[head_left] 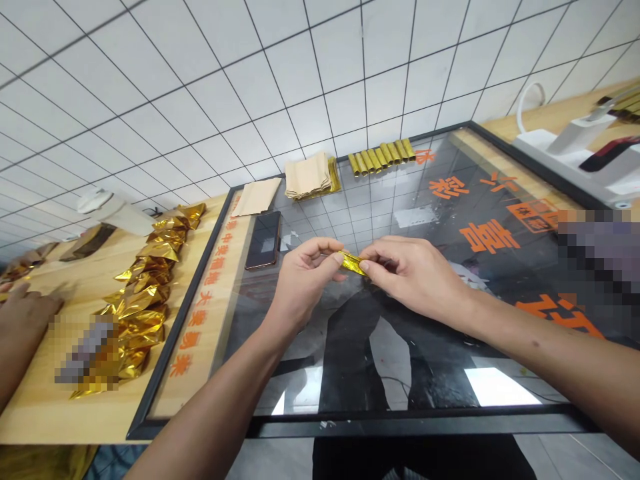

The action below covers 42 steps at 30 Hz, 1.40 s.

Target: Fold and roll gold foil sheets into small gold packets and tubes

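Both hands pinch a small rolled tube of gold foil [353,263] above the dark glass panel [320,313]. My left hand [313,273] grips one end between thumb and fingers; my right hand [407,267] has the other end the same way. Behind them, a row of several gold foil tubes [383,159] lies along the panel's far edge. Beside that row sits a stack of tan paper pieces [307,177], with gold foil showing beneath it. Another tan paper piece [257,197] rests to the left of the stack.
A phone [263,240] lies on the panel, left of my hands. Several crumpled gold foil pieces [145,300] line the wooden table [100,417], near another person's hand [30,313]. A white cup [115,210] stands behind. At right is a white power strip [550,150] with plugs.
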Each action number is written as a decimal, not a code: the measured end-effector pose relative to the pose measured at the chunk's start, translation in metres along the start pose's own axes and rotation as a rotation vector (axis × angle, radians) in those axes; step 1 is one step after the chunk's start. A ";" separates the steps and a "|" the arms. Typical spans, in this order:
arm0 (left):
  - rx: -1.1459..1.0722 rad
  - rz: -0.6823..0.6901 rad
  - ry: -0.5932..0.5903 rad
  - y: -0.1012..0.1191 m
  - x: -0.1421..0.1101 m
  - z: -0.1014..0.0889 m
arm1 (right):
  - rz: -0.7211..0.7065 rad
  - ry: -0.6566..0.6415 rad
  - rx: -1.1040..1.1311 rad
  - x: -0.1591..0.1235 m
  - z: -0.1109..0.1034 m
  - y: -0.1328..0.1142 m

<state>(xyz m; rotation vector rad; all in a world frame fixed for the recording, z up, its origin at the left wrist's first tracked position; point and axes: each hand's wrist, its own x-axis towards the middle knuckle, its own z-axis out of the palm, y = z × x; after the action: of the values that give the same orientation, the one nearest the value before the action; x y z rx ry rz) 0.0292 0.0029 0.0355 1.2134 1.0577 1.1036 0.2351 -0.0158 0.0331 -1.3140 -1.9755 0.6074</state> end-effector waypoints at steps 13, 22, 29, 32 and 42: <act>-0.114 -0.009 0.052 0.000 0.003 -0.001 | -0.073 0.046 0.040 0.000 0.000 0.007; -0.133 -0.017 0.040 0.003 0.002 0.001 | -0.121 0.113 0.125 0.000 -0.001 0.008; -0.159 -0.042 0.006 0.003 0.002 0.000 | -0.173 0.121 0.141 0.000 -0.005 0.003; -0.170 -0.046 -0.004 0.005 0.002 0.000 | -0.174 0.136 0.148 0.000 -0.006 0.003; -0.326 -0.077 -0.117 0.009 0.003 -0.004 | -0.086 0.169 0.268 0.001 -0.008 0.006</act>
<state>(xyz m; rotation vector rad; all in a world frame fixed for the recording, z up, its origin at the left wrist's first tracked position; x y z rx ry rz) 0.0255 0.0062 0.0445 0.9565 0.7926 1.0826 0.2444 -0.0127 0.0346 -1.0743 -1.7366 0.6708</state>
